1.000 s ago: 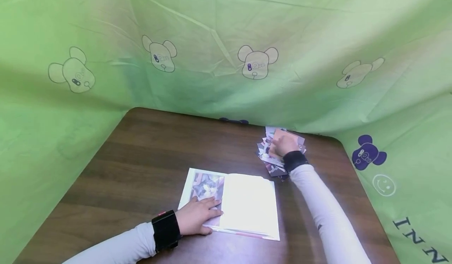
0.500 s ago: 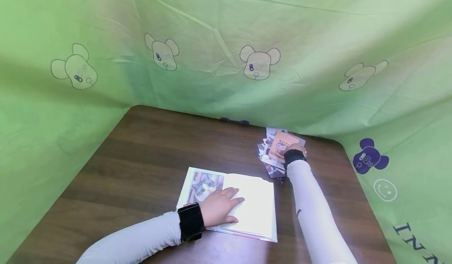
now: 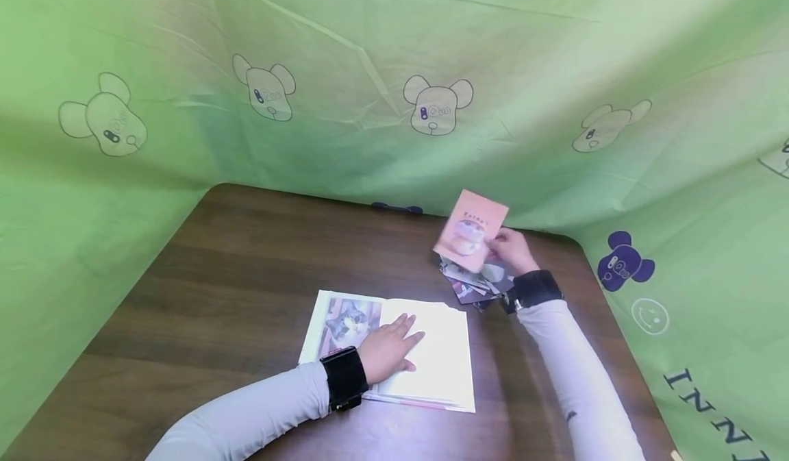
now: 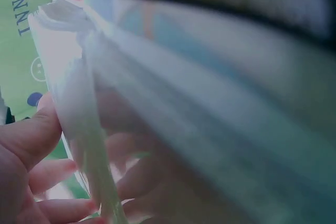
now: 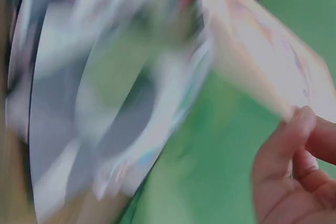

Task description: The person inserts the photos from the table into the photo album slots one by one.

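Observation:
My right hand (image 3: 513, 250) pinches the edge of a pink-orange picture card (image 3: 472, 228), holding it tilted above a loose pile of picture cards (image 3: 471, 286) at the back right. In the right wrist view, thumb and fingers grip that card (image 5: 278, 51) by its corner, while the pile looks blurred. An open photo album (image 3: 444, 358) lies at the front of the table, with a cat picture (image 3: 351, 320) on its left page. My left hand (image 3: 390, 350) rests on the album with fingers spread, near the fold. In the left wrist view, clear page sleeves (image 4: 79, 93) stand beside the fingers.
The brown wooden table (image 3: 246, 262) has rounded back corners. A green cloth (image 3: 351, 146) with bear-head prints hangs around the back and sides, close behind the card pile.
My right hand has lifted the pink-orange card off the pile, after reaching over it. My left hand has slid right from the cat picture to the page fold.

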The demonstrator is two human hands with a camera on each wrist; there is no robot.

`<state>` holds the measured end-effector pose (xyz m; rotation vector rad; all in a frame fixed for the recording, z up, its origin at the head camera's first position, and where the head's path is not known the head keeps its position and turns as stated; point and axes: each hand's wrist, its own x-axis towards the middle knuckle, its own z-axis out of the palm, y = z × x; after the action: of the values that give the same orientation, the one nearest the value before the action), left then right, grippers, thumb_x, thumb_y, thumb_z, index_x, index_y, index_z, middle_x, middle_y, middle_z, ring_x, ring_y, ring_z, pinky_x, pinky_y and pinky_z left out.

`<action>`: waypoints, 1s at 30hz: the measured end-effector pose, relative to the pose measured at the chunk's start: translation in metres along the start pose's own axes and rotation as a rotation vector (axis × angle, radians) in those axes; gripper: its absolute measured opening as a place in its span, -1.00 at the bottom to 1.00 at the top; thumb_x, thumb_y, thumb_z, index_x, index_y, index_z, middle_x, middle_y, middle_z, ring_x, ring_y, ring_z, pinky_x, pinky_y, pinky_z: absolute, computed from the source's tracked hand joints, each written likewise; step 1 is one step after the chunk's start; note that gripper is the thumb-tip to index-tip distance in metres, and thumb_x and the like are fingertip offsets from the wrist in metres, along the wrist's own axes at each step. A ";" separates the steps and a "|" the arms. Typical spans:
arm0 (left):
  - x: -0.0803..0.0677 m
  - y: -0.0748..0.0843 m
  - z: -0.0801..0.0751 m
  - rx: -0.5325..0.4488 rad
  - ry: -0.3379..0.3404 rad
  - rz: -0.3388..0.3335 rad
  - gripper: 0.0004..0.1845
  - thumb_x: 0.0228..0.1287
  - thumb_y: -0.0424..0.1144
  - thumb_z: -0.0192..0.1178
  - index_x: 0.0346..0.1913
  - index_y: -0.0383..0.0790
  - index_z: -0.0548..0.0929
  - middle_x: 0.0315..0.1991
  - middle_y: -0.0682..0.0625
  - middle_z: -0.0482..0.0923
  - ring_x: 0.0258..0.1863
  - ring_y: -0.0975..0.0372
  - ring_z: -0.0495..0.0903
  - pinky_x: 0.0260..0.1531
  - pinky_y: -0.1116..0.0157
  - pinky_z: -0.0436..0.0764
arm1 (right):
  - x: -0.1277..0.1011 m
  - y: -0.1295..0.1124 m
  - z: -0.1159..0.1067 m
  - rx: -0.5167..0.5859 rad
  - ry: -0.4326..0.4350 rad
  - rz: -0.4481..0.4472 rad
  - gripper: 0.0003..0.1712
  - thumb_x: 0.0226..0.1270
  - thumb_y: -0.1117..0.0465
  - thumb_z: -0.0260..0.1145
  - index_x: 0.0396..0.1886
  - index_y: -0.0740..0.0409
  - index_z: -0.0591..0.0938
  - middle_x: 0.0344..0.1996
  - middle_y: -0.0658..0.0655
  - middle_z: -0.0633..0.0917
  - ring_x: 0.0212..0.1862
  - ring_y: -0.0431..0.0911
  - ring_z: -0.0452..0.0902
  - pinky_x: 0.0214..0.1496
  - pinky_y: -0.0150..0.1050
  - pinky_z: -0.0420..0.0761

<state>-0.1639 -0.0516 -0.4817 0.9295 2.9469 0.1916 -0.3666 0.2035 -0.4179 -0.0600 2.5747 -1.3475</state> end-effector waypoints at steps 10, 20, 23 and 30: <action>0.001 -0.002 0.003 -0.009 0.007 -0.019 -0.37 0.15 0.14 0.16 0.27 -0.02 0.44 0.35 -0.15 0.30 0.36 0.06 0.29 0.13 0.17 0.50 | -0.020 -0.011 0.079 0.345 -0.288 0.090 -0.78 0.35 0.39 0.10 -0.10 0.47 0.38 -0.54 0.04 0.64 -0.46 -0.24 0.64 -0.27 -0.41 0.65; 0.001 -0.002 0.002 -0.008 0.022 -0.027 -0.38 0.15 0.13 0.16 0.26 -0.03 0.45 0.34 -0.15 0.32 0.34 0.06 0.31 0.12 0.17 0.50 | -0.019 -0.010 0.093 0.362 -0.299 0.100 -0.75 0.34 0.42 0.08 -0.04 0.51 0.39 -0.57 0.03 0.65 -0.49 -0.23 0.65 -0.31 -0.44 0.64; 0.001 -0.002 0.001 -0.011 0.020 -0.024 -0.39 0.16 0.13 0.16 0.26 -0.03 0.46 0.34 -0.15 0.32 0.34 0.06 0.31 0.12 0.17 0.50 | -0.017 -0.006 0.095 0.333 -0.291 0.085 -0.74 0.34 0.43 0.08 -0.04 0.53 0.40 -0.58 0.03 0.65 -0.49 -0.23 0.64 -0.32 -0.43 0.64; 0.001 -0.002 0.003 -0.027 0.000 -0.029 -0.39 0.17 0.13 0.15 0.27 -0.01 0.45 0.35 -0.14 0.30 0.36 0.06 0.29 0.14 0.17 0.49 | -0.015 -0.001 0.095 0.300 -0.251 0.071 -0.68 0.34 0.43 0.09 0.02 0.56 0.39 -0.54 0.07 0.67 -0.48 -0.22 0.65 -0.27 -0.37 0.66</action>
<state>-0.1657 -0.0518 -0.4847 0.8825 2.9487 0.2291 -0.3303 0.1290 -0.4664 -0.0796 2.1301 -1.5729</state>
